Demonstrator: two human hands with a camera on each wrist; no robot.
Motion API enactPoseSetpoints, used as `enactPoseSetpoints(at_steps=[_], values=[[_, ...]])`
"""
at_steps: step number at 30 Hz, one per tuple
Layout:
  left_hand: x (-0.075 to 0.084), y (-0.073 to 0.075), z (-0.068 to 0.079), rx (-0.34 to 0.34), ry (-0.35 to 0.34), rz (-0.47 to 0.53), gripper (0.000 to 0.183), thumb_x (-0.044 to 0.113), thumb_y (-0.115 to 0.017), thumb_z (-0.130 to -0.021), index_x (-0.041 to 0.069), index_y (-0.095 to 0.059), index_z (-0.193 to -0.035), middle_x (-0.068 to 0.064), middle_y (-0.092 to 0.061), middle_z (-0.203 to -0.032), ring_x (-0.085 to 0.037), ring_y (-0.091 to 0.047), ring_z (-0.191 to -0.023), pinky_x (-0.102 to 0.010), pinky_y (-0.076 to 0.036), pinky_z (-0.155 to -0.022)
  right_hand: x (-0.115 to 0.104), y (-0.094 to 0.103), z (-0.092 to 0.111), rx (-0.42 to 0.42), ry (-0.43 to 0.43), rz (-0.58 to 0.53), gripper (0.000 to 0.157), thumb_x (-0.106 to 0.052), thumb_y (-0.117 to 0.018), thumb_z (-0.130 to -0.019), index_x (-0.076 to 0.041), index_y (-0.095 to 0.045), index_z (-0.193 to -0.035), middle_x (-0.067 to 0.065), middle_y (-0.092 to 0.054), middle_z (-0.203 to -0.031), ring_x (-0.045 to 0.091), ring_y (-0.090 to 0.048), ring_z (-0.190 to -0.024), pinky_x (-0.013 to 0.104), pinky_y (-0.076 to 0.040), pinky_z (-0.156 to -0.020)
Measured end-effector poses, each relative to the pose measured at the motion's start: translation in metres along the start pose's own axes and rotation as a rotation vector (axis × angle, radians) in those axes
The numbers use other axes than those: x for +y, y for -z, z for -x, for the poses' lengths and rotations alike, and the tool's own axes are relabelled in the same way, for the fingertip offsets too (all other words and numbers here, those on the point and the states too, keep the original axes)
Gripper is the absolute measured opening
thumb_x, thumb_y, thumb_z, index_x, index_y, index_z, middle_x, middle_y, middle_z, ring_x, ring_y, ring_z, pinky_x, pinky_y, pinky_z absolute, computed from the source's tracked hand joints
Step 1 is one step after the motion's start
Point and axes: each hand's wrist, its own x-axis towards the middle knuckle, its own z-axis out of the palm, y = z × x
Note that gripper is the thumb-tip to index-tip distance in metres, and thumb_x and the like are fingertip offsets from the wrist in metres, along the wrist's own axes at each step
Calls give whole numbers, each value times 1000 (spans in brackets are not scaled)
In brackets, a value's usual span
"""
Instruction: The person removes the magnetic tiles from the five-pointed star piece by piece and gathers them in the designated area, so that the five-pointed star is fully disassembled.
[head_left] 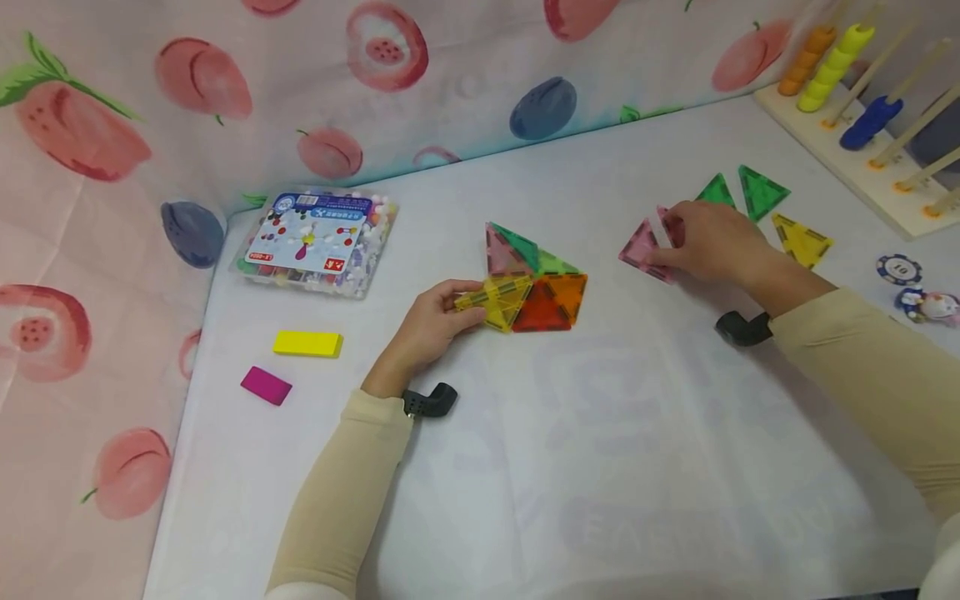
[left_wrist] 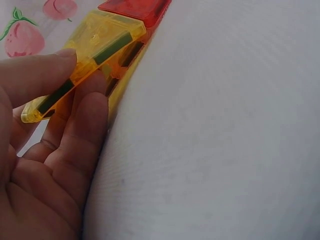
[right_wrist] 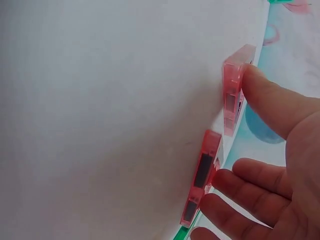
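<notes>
In the head view my left hand (head_left: 429, 327) pinches a yellow triangular magnetic tile (head_left: 504, 293) between thumb and fingers. That tile sits tilted over another yellow piece, at the left of a joined cluster with pink (head_left: 501, 252), green (head_left: 519, 243), red (head_left: 542, 308) and orange tiles (head_left: 573, 293). Over on the right, my right hand (head_left: 708, 243) is at two pink triangular tiles (head_left: 639, 245). The right wrist view shows the thumb touching one pink tile (right_wrist: 233, 92) and the fingertips at the other pink tile (right_wrist: 202, 172), with a gap between the tiles.
Beyond my right hand lie green tiles (head_left: 762, 193) and a yellow tile (head_left: 802, 240). A bead-peg board (head_left: 862, 167), a chip (head_left: 898, 269) and a small figurine (head_left: 926, 305) stand right. Leftward are a bead box (head_left: 311, 242), yellow block (head_left: 307, 343) and magenta block (head_left: 266, 386).
</notes>
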Motion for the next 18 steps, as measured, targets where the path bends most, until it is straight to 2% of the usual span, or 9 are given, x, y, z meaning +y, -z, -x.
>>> enactPoseSetpoints(at_steps=[4,9,12,16,18], values=[[0,0,1,5,-1,-8,40,28,-66,-81,23,-54,-119,0,-59,-106,-16,-55,-91,-26,-46,-75,1,0,2,6,-17,12,69,-57,-59,-76,2,-46,-109,15,-49,-87,31,-44,-82,41,-40,-64],[1,-3,0,-9,-10,28,39,24,-66,-82,20,-55,-119,-3,-60,-106,-17,-55,-90,-26,-46,-74,5,4,8,8,-70,-88,81,-61,-54,-76,1,-41,-126,20,-50,-104,35,-44,-93,51,-40,-76],[2,-2,0,-30,-18,26,41,24,-67,-81,18,-54,-120,-4,-60,-107,-18,-55,-91,-26,-46,-75,3,7,14,16,-84,-166,79,-58,-52,-79,-1,-38,-131,22,-48,-112,37,-42,-100,53,-39,-81],[1,5,1,-57,-19,-33,42,29,-68,-80,20,-55,-119,-5,-61,-102,-19,-54,-88,-27,-45,-74,-12,6,20,24,3,-192,64,-51,-54,-83,-4,-45,-126,18,-51,-108,33,-44,-96,47,-43,-75],[0,9,2,-91,-4,-52,42,29,-68,-79,21,-55,-118,-6,-61,-99,-19,-54,-87,-28,-45,-73,-22,2,21,17,62,-198,58,-49,-55,-83,-7,-49,-122,13,-54,-103,28,-46,-92,43,-44,-73]])
